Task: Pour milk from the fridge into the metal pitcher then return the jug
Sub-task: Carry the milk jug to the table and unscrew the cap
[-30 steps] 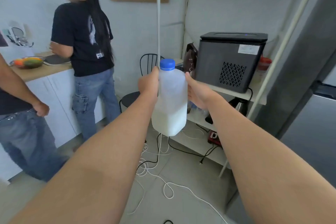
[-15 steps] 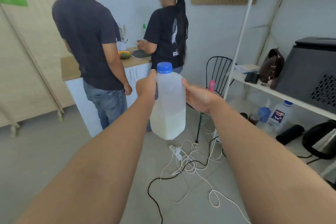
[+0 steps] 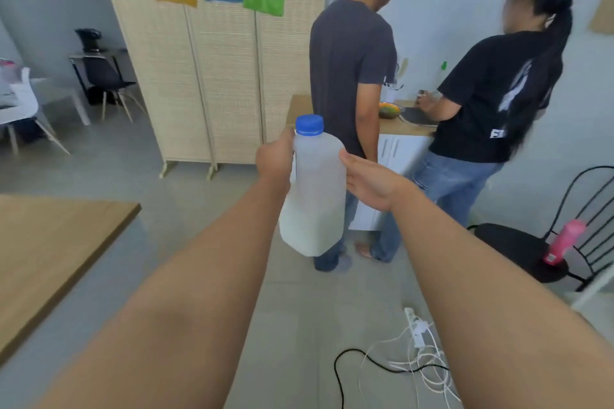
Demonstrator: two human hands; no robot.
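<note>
A translucent plastic milk jug (image 3: pixel 315 196) with a blue cap hangs upright in front of me at chest height, milk filling roughly its lower third. My left hand (image 3: pixel 277 159) grips the jug's left side near the shoulder. My right hand (image 3: pixel 368 181) lies flat against the jug's right side, fingers extended. No metal pitcher and no fridge are in view.
Two people (image 3: pixel 352 53) (image 3: pixel 498 93) stand at a wooden counter (image 3: pixel 407 128) just ahead on the right. A folding screen (image 3: pixel 219 76) stands behind. A wooden tabletop (image 3: pixel 50 249) is at my left. A black chair (image 3: pixel 538 246) with a pink bottle and floor cables (image 3: pixel 415 362) are at right.
The view has swung left: the shelf and black appliance have left the frame, and the screen and wooden tabletop have come in. Both hands keep the jug as before.
</note>
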